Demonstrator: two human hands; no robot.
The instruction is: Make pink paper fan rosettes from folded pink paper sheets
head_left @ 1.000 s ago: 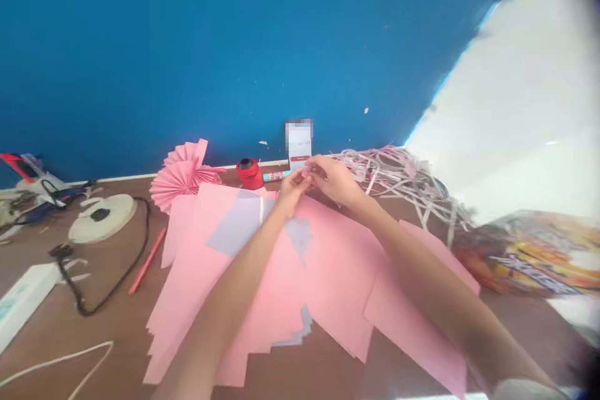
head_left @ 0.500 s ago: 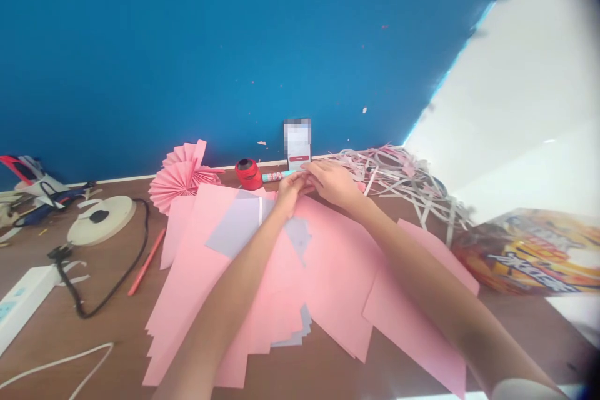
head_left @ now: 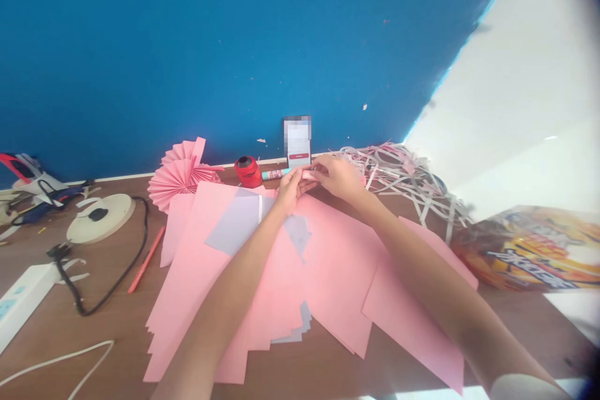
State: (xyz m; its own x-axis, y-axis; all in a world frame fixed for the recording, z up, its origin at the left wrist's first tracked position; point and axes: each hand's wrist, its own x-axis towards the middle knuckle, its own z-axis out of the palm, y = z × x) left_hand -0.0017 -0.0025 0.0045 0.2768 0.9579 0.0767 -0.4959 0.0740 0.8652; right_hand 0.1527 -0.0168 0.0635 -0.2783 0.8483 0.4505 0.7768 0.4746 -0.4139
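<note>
A small folded piece of pink paper (head_left: 309, 175) is pinched between both hands above the far edge of the paper sheets. My left hand (head_left: 290, 190) is closed on its left end. Fingertips of my right hand (head_left: 338, 176) grip the other end, and the hand hides part of it. Beneath my forearms lie overlapping pink paper sheets (head_left: 342, 262), with grey-blue sheets (head_left: 234, 225) among them. Just left of my hands are a glue stick (head_left: 275, 174) and a red roll (head_left: 248, 172). Pleated pink paper fans (head_left: 178, 181) rest to the left.
A phone (head_left: 299, 140) leans on the blue wall. Paper strips (head_left: 403, 175) pile up at right, near a printed plastic bag (head_left: 539, 250). At left are a red pen (head_left: 147, 260), a white spool (head_left: 117, 219), a black cable (head_left: 143, 244) and a power strip (head_left: 28, 297).
My right hand has shifted slightly right and opened its angle, so the pink folded paper between my hands now shows. The sheets and other things lie as before.
</note>
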